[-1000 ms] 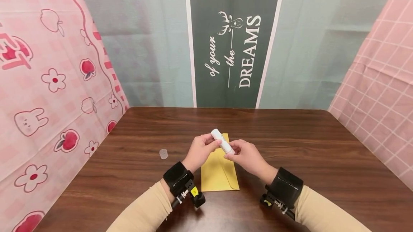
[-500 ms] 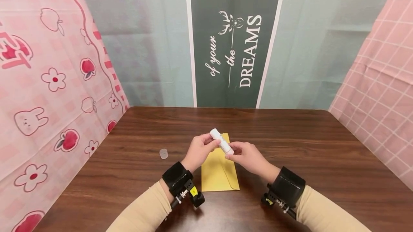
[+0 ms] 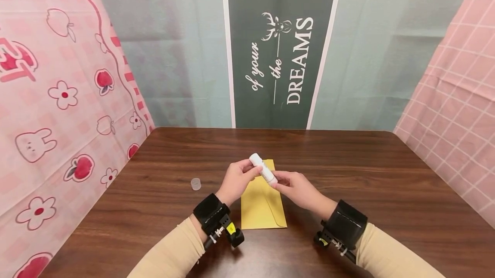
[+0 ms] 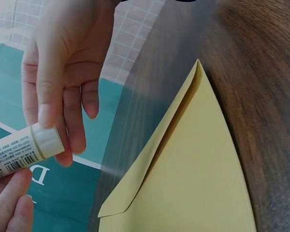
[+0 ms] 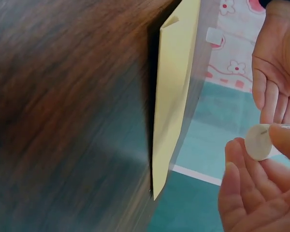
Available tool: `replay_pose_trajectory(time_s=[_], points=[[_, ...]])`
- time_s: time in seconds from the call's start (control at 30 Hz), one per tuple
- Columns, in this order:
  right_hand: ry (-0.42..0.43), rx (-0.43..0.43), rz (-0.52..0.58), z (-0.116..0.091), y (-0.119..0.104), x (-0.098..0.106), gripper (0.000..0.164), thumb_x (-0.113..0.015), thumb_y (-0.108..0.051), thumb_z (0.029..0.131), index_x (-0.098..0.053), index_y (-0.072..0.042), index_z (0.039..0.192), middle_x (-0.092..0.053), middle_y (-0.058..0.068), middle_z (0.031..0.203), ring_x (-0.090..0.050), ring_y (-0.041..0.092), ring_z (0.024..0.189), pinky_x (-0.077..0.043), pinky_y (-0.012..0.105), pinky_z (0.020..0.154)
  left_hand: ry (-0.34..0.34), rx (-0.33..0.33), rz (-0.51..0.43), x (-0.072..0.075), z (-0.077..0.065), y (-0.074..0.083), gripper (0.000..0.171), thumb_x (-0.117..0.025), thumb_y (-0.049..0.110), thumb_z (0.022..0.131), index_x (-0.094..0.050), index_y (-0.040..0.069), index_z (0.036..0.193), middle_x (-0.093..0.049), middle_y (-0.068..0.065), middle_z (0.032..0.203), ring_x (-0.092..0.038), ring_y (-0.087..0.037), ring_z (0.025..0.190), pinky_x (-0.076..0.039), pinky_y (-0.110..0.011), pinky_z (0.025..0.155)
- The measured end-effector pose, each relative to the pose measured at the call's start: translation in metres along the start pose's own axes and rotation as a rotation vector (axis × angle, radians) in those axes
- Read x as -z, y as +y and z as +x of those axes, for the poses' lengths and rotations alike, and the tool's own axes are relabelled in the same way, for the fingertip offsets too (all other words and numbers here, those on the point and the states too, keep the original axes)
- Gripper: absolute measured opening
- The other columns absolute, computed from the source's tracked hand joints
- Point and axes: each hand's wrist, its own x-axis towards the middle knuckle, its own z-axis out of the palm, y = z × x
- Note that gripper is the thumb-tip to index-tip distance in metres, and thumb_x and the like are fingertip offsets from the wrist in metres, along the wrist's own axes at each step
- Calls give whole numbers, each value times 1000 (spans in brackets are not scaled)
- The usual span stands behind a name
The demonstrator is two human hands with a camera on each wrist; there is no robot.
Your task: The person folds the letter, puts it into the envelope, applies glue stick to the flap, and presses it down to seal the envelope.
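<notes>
A white glue stick (image 3: 263, 169) is held tilted above a yellow envelope (image 3: 258, 211), its upper end to the left. My left hand (image 3: 236, 181) pinches the barrel between thumb and fingers. At the lower end, my right hand (image 3: 298, 188) has its thumb and fingertips around the base. Printed text and a barcode show on the glue stick (image 4: 19, 153) in the left wrist view. In the right wrist view, the round base of the glue stick (image 5: 257, 142) faces the camera between the right thumb and fingers. A clear cap (image 3: 196, 184) lies on the table, left of the left hand.
The dark wooden table (image 3: 371, 170) extends around the envelope. A grey-green curtain (image 3: 185, 54) with lettering hangs behind it. Pink patterned cloths stand at the left (image 3: 77, 132) and right (image 3: 456, 110). Each wrist wears a black strap with a small camera.
Both hands keep hold of the glue stick, which has drifted slightly left. The right fingers have shifted a little at its base. The envelope and cap stay where they were.
</notes>
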Motion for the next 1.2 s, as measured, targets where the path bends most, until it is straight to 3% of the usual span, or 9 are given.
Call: replay_pose_trajectory(time_s=[0.1,0.2,0.43,0.67,0.97,1.2], points=[[56,-25,-50,1,0,-2,32,-73,-12,80,-65,1,109,-66,6,92,-61,17,81,-52,30,70,-19,0,-5,-2,0,0,30,-62,18,91,-64,-3,112,-69,-14,99,-66,-21,92,-51,-34,76],[65,-22,-63,2,1,-3,36,-75,-13,78,-65,2,109,-63,6,92,-60,16,79,-52,29,68,-23,-9,3,-2,0,-1,30,-63,20,90,-65,-1,111,-69,-12,98,-66,-18,90,-51,-32,75],[-37,8,20,0,3,0,40,-63,-13,89,-55,6,124,-63,18,110,-63,28,95,-52,37,76,-8,-19,18,-1,3,-5,28,-63,19,90,-66,-1,109,-69,-12,97,-66,-18,89,-51,-32,75],[77,-15,-86,2,2,-5,30,-76,-14,77,-67,0,102,-62,2,85,-59,14,74,-51,28,66,-32,0,6,-4,1,-3,29,-62,18,91,-64,-2,112,-69,-14,100,-66,-20,91,-51,-34,76],[-37,16,42,0,8,-2,37,-65,-13,88,-58,4,121,-64,16,110,-63,25,96,-52,36,76,-25,-18,19,-1,0,-3,28,-62,16,91,-65,-3,110,-69,-14,99,-66,-21,90,-51,-35,77],[69,-10,-86,1,4,-6,31,-76,-14,78,-67,-1,104,-62,3,88,-59,14,77,-50,27,67,-52,-13,37,-2,-16,31,25,-58,7,92,-62,-9,110,-67,-20,100,-65,-27,91,-51,-36,78]])
